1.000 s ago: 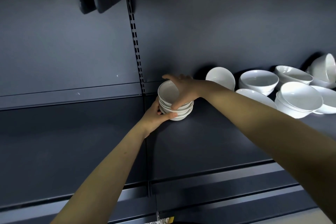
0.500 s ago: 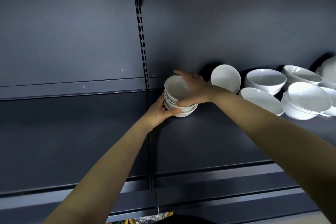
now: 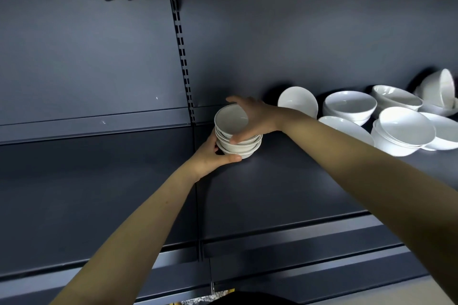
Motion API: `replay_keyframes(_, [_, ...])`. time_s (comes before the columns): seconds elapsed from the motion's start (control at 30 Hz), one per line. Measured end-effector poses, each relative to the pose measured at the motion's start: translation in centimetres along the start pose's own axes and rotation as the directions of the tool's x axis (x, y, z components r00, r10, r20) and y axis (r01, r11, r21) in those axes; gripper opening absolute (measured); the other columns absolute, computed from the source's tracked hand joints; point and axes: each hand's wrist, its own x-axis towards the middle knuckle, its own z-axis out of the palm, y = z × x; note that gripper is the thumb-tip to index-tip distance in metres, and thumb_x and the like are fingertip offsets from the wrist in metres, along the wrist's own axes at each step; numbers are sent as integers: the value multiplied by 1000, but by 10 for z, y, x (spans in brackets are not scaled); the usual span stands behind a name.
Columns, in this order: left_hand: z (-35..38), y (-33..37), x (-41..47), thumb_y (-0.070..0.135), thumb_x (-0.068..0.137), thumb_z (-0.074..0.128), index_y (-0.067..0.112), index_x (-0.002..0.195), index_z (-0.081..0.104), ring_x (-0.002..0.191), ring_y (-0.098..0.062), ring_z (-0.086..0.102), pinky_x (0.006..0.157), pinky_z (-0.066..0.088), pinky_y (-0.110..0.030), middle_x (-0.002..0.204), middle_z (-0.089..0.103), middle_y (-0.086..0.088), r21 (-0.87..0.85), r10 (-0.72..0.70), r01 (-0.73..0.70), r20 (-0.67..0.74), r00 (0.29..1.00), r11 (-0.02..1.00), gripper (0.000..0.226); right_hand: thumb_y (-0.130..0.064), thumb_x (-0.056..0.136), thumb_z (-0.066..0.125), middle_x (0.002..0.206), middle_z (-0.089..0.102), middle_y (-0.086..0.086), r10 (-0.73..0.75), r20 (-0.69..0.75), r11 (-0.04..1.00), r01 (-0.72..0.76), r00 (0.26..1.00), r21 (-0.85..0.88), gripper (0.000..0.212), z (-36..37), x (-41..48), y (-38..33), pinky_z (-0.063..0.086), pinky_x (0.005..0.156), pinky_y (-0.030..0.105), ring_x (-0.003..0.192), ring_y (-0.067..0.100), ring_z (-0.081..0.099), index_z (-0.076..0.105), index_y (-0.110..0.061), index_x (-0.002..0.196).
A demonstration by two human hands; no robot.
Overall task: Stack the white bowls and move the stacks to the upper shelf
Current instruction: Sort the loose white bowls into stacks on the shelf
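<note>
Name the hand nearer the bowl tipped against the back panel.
Right. The right hand grips the stack just left of that bowl; the left hand holds the stack's far lower side.

Both hands [image 3: 255, 119] grip a stack of white bowls [image 3: 238, 135] on the shelf [image 3: 272, 193].

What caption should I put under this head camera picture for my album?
Left hand and right hand grip a stack of bowls at a dark shelf, more bowls beside it.
</note>
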Motion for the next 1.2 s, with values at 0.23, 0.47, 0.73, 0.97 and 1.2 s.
replay_keyframes(0.23, [3, -4, 3, 31, 74, 84, 31, 151, 23, 126, -2, 44, 107, 32, -22, 137, 47, 20, 9, -15, 15, -53, 998, 1000, 98, -51, 68, 82, 152, 30, 1, -6, -13, 1000, 7, 1000, 10, 110, 1, -1, 2, 31, 109, 38, 140, 27, 28, 13, -36, 153])
replay_keyframes(0.47, [-1, 7, 22, 37, 68, 86, 33, 141, 38, 120, -5, 48, 106, 41, -29, 132, 46, 14, 61, -41, 49, -122, 992, 997, 88, -59, 67, 80, 161, 20, -4, 71, 65, 993, -77, 995, 93, 117, -16, 10, 9, 27, 115, 34, 146, 18, 22, 8, -33, 155])
replay_keyframes(0.73, [-5, 13, 33, 24, 76, 81, 27, 148, 32, 117, -6, 51, 102, 42, -29, 134, 52, 8, 4, -40, 41, -164, 986, 999, 87, -43, 90, 66, 143, 45, 2, 220, 80, 771, -224, 972, 596, 79, -22, 10, 34, 51, 95, 31, 117, 16, 56, 24, -18, 152])
replay_keyframes(0.97, [-3, 11, 45, 31, 78, 80, 28, 150, 30, 124, -11, 49, 105, 40, -34, 141, 50, 7, 3, -48, 49, -203, 978, 999, 88, -29, 103, 48, 120, 56, 2, 238, 48, 635, -192, 970, 749, 46, -19, 9, 27, 45, 104, 33, 121, 19, 55, 40, -6, 141])
replay_keyframes(1.2, [0, 13, 47, 29, 76, 82, 28, 148, 34, 126, -15, 50, 101, 42, -32, 140, 51, 7, -43, -64, 54, -256, 964, 998, 86, -31, 102, 48, 122, 60, 10, 264, -39, 761, -184, 964, 622, 33, -29, 1, 42, 42, 106, 40, 114, 24, 55, 58, -11, 127])
